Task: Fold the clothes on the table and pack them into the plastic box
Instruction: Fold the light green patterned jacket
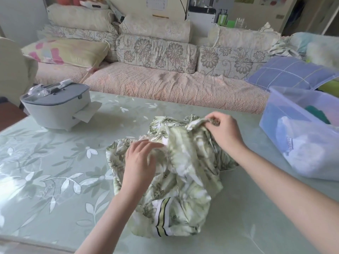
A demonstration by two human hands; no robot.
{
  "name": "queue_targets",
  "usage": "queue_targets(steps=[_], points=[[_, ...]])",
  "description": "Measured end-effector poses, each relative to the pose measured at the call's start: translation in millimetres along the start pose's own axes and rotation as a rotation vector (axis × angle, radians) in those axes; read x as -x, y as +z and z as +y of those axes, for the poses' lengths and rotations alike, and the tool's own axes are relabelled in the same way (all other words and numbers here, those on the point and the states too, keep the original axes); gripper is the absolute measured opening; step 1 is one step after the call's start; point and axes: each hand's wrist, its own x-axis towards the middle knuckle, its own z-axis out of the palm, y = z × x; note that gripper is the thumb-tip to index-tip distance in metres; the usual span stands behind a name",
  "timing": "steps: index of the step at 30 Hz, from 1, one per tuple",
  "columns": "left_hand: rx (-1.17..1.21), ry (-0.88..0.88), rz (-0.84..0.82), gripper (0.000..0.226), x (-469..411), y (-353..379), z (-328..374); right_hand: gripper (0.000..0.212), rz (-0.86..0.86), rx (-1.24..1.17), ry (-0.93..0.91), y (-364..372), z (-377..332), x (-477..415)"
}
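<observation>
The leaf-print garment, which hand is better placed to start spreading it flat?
Probably the right hand: it pinches an edge of the leaf-print garment at its far side. The left hand only rests on the crumpled middle.

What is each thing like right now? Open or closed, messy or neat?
leafy green garment: crumpled, not folded, lying on the table
plastic box: open, no lid on it, clothes inside
grey container: lid closed, paper sticking out of its side
left hand: fingers straight, resting on the garment
right hand: pinches an edge of the garment
</observation>
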Motion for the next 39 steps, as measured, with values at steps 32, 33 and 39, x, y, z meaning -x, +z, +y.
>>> queue_targets(steps=[32, 33, 39], points=[[-0.578, -0.076, -0.608, 0.040, 34, 18, -3, 0.037, -0.714, 1.245, 0.435, -65, 48, 19], [-0.566, -0.082, -0.557, 0.036, 33, 17, -2, 0.035, -0.575, 1.168, 0.337, -65, 43, 17], [-0.429, 0.045, -0.530, 0.041, 27, 24, -2, 0.048, -0.640, 0.760, -0.075, -26, 20, 19]])
